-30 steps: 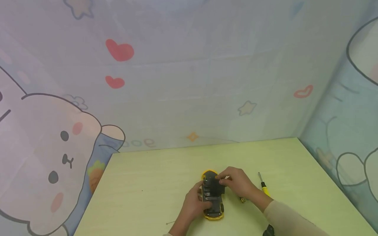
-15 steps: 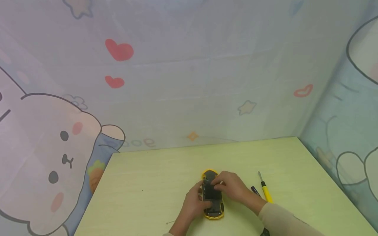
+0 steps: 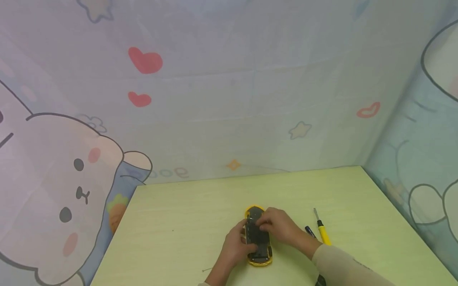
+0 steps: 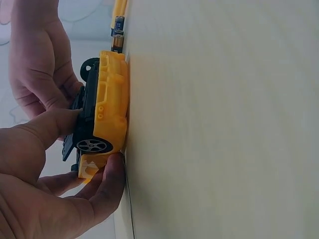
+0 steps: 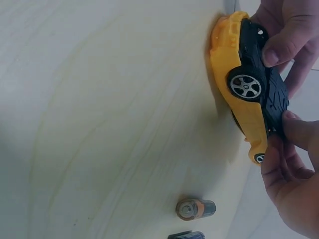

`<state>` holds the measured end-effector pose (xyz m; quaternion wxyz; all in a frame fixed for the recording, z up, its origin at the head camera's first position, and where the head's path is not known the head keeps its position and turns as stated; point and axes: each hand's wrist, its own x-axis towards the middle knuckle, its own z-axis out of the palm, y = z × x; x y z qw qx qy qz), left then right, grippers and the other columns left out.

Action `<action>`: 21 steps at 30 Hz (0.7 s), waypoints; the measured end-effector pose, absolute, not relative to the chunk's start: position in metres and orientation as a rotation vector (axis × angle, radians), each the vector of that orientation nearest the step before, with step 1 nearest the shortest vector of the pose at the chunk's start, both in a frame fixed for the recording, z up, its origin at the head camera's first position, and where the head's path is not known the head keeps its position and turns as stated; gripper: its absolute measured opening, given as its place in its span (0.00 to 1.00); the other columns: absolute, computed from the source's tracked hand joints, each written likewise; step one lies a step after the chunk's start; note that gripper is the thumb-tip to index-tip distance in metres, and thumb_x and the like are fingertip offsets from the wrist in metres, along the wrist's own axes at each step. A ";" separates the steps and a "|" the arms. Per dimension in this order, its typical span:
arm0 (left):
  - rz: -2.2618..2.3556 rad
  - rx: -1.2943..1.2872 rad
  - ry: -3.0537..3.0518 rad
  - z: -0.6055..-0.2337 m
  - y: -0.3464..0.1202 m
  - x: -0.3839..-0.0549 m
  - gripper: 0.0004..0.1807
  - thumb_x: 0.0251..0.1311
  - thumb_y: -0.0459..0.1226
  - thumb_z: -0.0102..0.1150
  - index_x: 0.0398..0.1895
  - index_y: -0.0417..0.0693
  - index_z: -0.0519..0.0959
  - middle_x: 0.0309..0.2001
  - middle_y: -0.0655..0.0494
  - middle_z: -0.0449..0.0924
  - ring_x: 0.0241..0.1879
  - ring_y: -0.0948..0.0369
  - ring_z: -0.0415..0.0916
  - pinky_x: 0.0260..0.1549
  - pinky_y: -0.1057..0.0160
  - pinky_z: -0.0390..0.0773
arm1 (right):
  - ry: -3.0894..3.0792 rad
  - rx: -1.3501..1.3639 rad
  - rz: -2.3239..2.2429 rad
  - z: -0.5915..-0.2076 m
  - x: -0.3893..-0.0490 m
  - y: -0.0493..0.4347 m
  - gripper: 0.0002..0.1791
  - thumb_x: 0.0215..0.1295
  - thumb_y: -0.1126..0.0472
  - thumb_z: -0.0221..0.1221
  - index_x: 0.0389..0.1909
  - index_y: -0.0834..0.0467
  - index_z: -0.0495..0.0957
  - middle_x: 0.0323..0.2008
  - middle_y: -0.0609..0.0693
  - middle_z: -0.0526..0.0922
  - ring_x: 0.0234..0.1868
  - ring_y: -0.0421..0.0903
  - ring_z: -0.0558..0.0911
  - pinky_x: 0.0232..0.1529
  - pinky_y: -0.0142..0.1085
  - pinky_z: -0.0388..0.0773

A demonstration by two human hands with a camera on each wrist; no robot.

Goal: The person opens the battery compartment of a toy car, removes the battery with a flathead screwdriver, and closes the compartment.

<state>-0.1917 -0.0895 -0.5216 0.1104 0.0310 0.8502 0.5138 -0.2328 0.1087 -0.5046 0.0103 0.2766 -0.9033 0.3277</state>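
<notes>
A yellow toy car (image 3: 259, 262) lies upside down on the table, its black underside facing up. My left hand (image 3: 234, 247) grips it from the left, thumb over the underside and fingers along the yellow body (image 4: 112, 99). A flat black cover (image 5: 277, 94) lies over the middle of the underside. My right hand (image 3: 280, 224) pinches this cover between thumb and fingertips at the car's far right side. In the right wrist view, a silver-spoked wheel (image 5: 245, 86) shows between the hands. My fingers hide part of the cover's edge.
Right of the car lie a screwdriver (image 3: 323, 233) with a yellow handle and two batteries, one copper-and-black (image 5: 195, 208), the other blue (image 5: 187, 235). A black object (image 3: 321, 281) is mostly behind the right sleeve. A thin metal piece (image 3: 206, 270) lies by the left wrist.
The black cover, which jutted out past the car's right side, now sits in line over the underside. My right hand has shifted slightly left with it; the left hand stays put.
</notes>
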 end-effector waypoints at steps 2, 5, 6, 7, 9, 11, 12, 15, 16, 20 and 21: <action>1.514 0.095 2.495 -0.522 -0.090 -0.191 0.49 0.45 0.27 0.73 0.76 0.41 0.64 0.53 0.45 0.79 0.35 0.61 0.78 0.29 0.62 0.80 | -2.817 0.846 1.027 -0.505 -0.232 0.108 0.07 0.65 0.64 0.67 0.42 0.53 0.90 0.37 0.41 0.83 0.41 0.38 0.81 0.42 0.35 0.80; 1.516 0.092 2.493 -0.522 -0.089 -0.191 0.49 0.45 0.27 0.73 0.76 0.42 0.64 0.53 0.46 0.79 0.35 0.62 0.79 0.29 0.63 0.79 | -2.803 0.810 1.011 -0.505 -0.229 0.105 0.07 0.65 0.64 0.67 0.41 0.53 0.89 0.37 0.41 0.81 0.40 0.38 0.79 0.42 0.34 0.80; 1.512 0.099 2.499 -0.522 -0.090 -0.191 0.49 0.45 0.27 0.73 0.76 0.41 0.64 0.53 0.45 0.79 0.35 0.61 0.78 0.29 0.62 0.80 | -2.799 0.796 1.001 -0.504 -0.228 0.104 0.06 0.65 0.64 0.67 0.41 0.53 0.89 0.37 0.41 0.80 0.40 0.38 0.79 0.42 0.34 0.80; 1.509 0.091 2.499 -0.521 -0.089 -0.190 0.49 0.45 0.28 0.73 0.76 0.42 0.64 0.53 0.46 0.79 0.35 0.62 0.78 0.30 0.62 0.79 | -2.795 0.785 0.994 -0.503 -0.227 0.103 0.06 0.65 0.64 0.67 0.41 0.53 0.89 0.37 0.41 0.79 0.40 0.38 0.79 0.41 0.34 0.80; 1.504 0.083 2.500 -0.521 -0.089 -0.190 0.49 0.45 0.28 0.74 0.76 0.42 0.64 0.53 0.46 0.78 0.36 0.62 0.78 0.30 0.62 0.79 | -2.792 0.766 0.971 -0.502 -0.225 0.100 0.06 0.65 0.64 0.67 0.41 0.53 0.89 0.37 0.41 0.78 0.40 0.39 0.80 0.42 0.35 0.81; 1.500 0.080 2.503 -0.520 -0.089 -0.190 0.49 0.46 0.28 0.74 0.76 0.42 0.64 0.54 0.45 0.78 0.36 0.62 0.78 0.30 0.62 0.79 | -2.800 0.751 0.944 -0.501 -0.224 0.098 0.06 0.65 0.65 0.67 0.41 0.54 0.89 0.37 0.41 0.78 0.40 0.40 0.81 0.42 0.36 0.81; 1.499 0.085 2.506 -0.520 -0.089 -0.190 0.49 0.46 0.28 0.74 0.76 0.41 0.64 0.54 0.45 0.78 0.37 0.61 0.78 0.30 0.62 0.80 | -2.803 0.747 0.937 -0.501 -0.224 0.098 0.06 0.65 0.65 0.67 0.41 0.54 0.89 0.37 0.42 0.78 0.41 0.41 0.81 0.43 0.37 0.82; 1.496 0.078 2.504 -0.521 -0.089 -0.190 0.50 0.45 0.28 0.74 0.76 0.42 0.64 0.54 0.44 0.78 0.37 0.62 0.79 0.30 0.62 0.80 | -2.825 0.755 0.911 -0.501 -0.225 0.098 0.06 0.65 0.65 0.67 0.42 0.55 0.89 0.38 0.43 0.79 0.42 0.42 0.82 0.44 0.39 0.82; 1.493 0.078 2.505 -0.521 -0.089 -0.190 0.50 0.45 0.28 0.74 0.76 0.41 0.64 0.55 0.44 0.78 0.37 0.62 0.79 0.30 0.62 0.80 | -2.837 0.770 0.904 -0.501 -0.226 0.098 0.07 0.65 0.65 0.67 0.42 0.55 0.89 0.38 0.43 0.79 0.42 0.42 0.82 0.44 0.39 0.82; 1.482 0.072 2.504 -0.521 -0.089 -0.191 0.49 0.47 0.28 0.75 0.76 0.42 0.64 0.55 0.44 0.78 0.37 0.62 0.79 0.30 0.62 0.80 | -2.874 0.862 0.894 -0.501 -0.231 0.103 0.10 0.64 0.63 0.69 0.46 0.55 0.89 0.39 0.43 0.79 0.41 0.40 0.79 0.43 0.36 0.80; 1.482 0.070 2.504 -0.521 -0.090 -0.191 0.49 0.47 0.28 0.75 0.76 0.42 0.64 0.55 0.45 0.78 0.37 0.62 0.79 0.30 0.62 0.80 | -2.881 0.886 0.895 -0.501 -0.233 0.104 0.11 0.63 0.63 0.69 0.46 0.55 0.89 0.39 0.43 0.79 0.41 0.39 0.78 0.43 0.36 0.79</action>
